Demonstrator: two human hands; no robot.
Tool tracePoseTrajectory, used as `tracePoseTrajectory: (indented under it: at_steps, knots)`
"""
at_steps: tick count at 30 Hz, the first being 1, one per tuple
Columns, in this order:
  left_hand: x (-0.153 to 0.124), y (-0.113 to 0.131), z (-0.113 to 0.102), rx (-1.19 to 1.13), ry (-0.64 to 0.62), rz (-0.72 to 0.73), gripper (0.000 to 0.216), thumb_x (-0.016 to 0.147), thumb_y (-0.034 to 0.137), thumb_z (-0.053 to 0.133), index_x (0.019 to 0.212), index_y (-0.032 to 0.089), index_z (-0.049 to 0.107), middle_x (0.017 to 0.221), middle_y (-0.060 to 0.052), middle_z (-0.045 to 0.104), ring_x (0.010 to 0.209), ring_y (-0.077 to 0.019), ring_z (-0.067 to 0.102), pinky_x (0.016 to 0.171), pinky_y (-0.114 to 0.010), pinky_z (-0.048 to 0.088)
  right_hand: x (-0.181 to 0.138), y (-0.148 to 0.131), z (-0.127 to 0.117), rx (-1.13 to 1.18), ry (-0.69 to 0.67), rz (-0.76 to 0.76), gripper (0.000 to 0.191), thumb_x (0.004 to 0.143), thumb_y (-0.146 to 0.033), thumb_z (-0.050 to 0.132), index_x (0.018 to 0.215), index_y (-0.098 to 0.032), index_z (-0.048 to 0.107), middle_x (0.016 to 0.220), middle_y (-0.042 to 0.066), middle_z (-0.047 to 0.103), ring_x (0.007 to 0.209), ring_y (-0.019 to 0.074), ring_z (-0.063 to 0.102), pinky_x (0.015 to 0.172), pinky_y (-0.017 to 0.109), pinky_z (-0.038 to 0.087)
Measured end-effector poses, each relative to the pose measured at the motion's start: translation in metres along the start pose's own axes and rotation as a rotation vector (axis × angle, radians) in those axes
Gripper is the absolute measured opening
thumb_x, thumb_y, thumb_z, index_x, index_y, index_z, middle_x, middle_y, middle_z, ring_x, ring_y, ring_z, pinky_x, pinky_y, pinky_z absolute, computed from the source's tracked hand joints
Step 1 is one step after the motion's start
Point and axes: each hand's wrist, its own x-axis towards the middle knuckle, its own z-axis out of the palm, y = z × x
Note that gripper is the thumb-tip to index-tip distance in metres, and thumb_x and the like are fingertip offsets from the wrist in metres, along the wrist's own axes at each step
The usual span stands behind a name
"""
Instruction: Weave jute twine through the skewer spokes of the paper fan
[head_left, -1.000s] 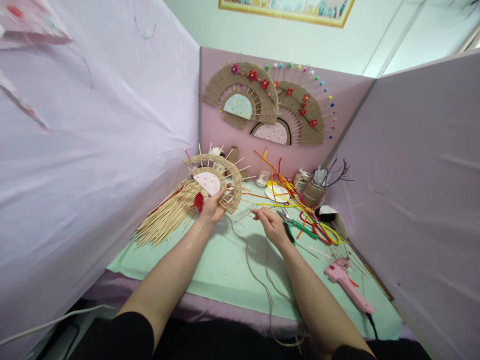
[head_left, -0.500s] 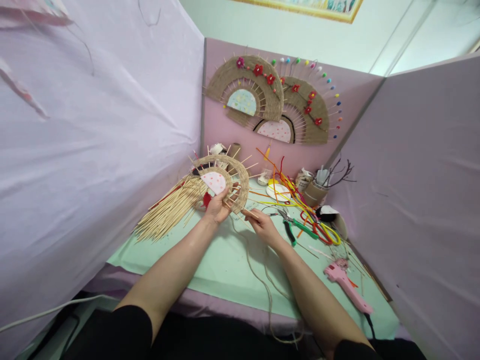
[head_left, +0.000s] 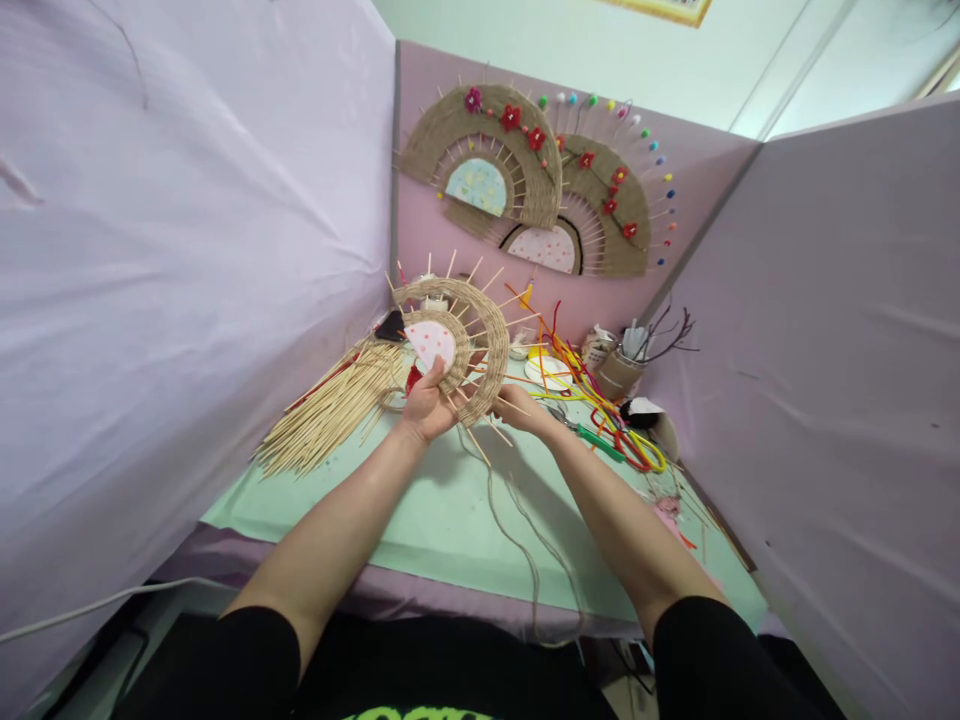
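My left hand [head_left: 429, 408] grips a half-round woven fan [head_left: 495, 335] by its lower edge, thumb on the white, red-dotted centre piece [head_left: 431, 343]. Twine bands wrap its thin wooden sticks, whose bare ends radiate outward. At the fan's lower right rim is my right hand [head_left: 523, 408], closed, apparently pinching the twine; its fingertips are partly hidden behind the sticks. Loose twine [head_left: 534, 570] hangs from there in a long loop past the table's front edge.
Left lies a pile of thin sticks [head_left: 322, 415]. Right are green-handled pliers [head_left: 600, 442], coloured pipe cleaners [head_left: 645, 455], a white plate [head_left: 549, 372], a pot with twigs [head_left: 621, 372] and a partly hidden pink glue gun [head_left: 667, 512]. Two finished fans [head_left: 540, 180] hang on the back panel.
The fan has turned slightly and come up, facing me more. My right hand has moved up from below the rim to beside it, its fingers now partly behind the sticks. The view has shifted.
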Motion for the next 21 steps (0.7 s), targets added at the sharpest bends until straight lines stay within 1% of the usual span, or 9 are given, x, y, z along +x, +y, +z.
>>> tracePoseTrajectory:
  at_steps: [3, 6, 11, 13, 15, 18, 19, 21]
  knots:
    - [-0.001, 0.0, 0.003, -0.001, 0.012, -0.015, 0.05, 0.09, 0.044, 0.041, 0.128, 0.014, 0.053, 0.112, -0.015, 0.066, 0.111, -0.0311, 0.058, 0.097, -0.054, 0.038, 0.003, 0.004, -0.007, 0.034, 0.043, 0.006, 0.021, 0.08, -0.026, 0.046, 0.069, -0.014, 0.061, 0.063, 0.002, 0.06, 0.054, 0.0103, 0.05, 0.049, 0.02, 0.036]
    - [-0.002, 0.001, 0.004, -0.001, 0.016, -0.026, 0.051, 0.09, 0.046, 0.041, 0.128, 0.014, 0.053, 0.113, -0.015, 0.065, 0.112, -0.0312, 0.057, 0.098, -0.054, 0.038, 0.002, 0.009, -0.011, -0.003, 0.08, -0.013, 0.022, 0.08, -0.028, 0.047, 0.07, -0.014, 0.061, 0.065, 0.002, 0.06, 0.057, 0.0109, 0.051, 0.052, 0.02, 0.037]
    - [-0.002, -0.002, 0.004, -0.006, -0.039, -0.052, 0.053, 0.092, 0.047, 0.034, 0.13, 0.014, 0.051, 0.113, -0.015, 0.066, 0.115, -0.0305, 0.055, 0.098, -0.056, 0.037, 0.001, 0.014, -0.011, -0.066, 0.133, -0.009, 0.024, 0.079, -0.029, 0.046, 0.072, -0.014, 0.063, 0.066, 0.002, 0.061, 0.06, 0.0115, 0.051, 0.056, 0.021, 0.038]
    - [-0.002, -0.005, 0.004, -0.011, -0.048, -0.042, 0.053, 0.093, 0.045, 0.033, 0.129, 0.012, 0.051, 0.113, -0.016, 0.066, 0.116, -0.0299, 0.054, 0.099, -0.054, 0.037, 0.002, 0.015, -0.007, -0.07, 0.118, -0.003, 0.024, 0.079, -0.029, 0.046, 0.073, -0.013, 0.064, 0.068, 0.003, 0.063, 0.061, 0.0117, 0.052, 0.056, 0.021, 0.038]
    - [-0.001, -0.007, 0.004, -0.012, -0.025, -0.012, 0.053, 0.093, 0.044, 0.032, 0.128, 0.01, 0.052, 0.113, -0.016, 0.066, 0.117, -0.0294, 0.054, 0.1, -0.051, 0.038, 0.002, 0.015, -0.002, -0.1, 0.063, 0.043, 0.023, 0.079, -0.027, 0.046, 0.072, -0.014, 0.064, 0.07, 0.003, 0.065, 0.062, 0.0119, 0.054, 0.057, 0.021, 0.038]
    - [0.0, -0.005, 0.003, -0.022, 0.037, 0.044, 0.051, 0.094, 0.042, 0.032, 0.128, 0.01, 0.053, 0.11, -0.014, 0.067, 0.115, -0.0276, 0.056, 0.099, -0.047, 0.041, 0.003, 0.019, 0.001, -0.195, 0.01, 0.159, 0.017, 0.073, -0.023, 0.055, 0.062, -0.015, 0.063, 0.062, 0.003, 0.064, 0.06, 0.0127, 0.055, 0.058, 0.022, 0.038]
    - [0.0, -0.003, 0.003, -0.035, 0.056, 0.072, 0.05, 0.094, 0.041, 0.032, 0.128, 0.011, 0.053, 0.108, -0.013, 0.068, 0.114, -0.0262, 0.057, 0.099, -0.044, 0.042, 0.004, 0.021, -0.001, -0.219, 0.008, 0.192, 0.016, 0.07, -0.021, 0.059, 0.055, -0.015, 0.061, 0.056, 0.004, 0.062, 0.058, 0.0131, 0.054, 0.057, 0.023, 0.038]
    - [-0.001, 0.001, 0.001, -0.061, 0.083, 0.127, 0.047, 0.095, 0.039, 0.033, 0.128, 0.012, 0.053, 0.104, -0.011, 0.07, 0.11, -0.0232, 0.059, 0.099, -0.04, 0.043, 0.007, 0.025, -0.011, -0.229, 0.028, 0.234, 0.02, 0.062, -0.016, 0.066, 0.046, -0.015, 0.055, 0.045, 0.003, 0.056, 0.052, 0.0135, 0.052, 0.056, 0.024, 0.038]
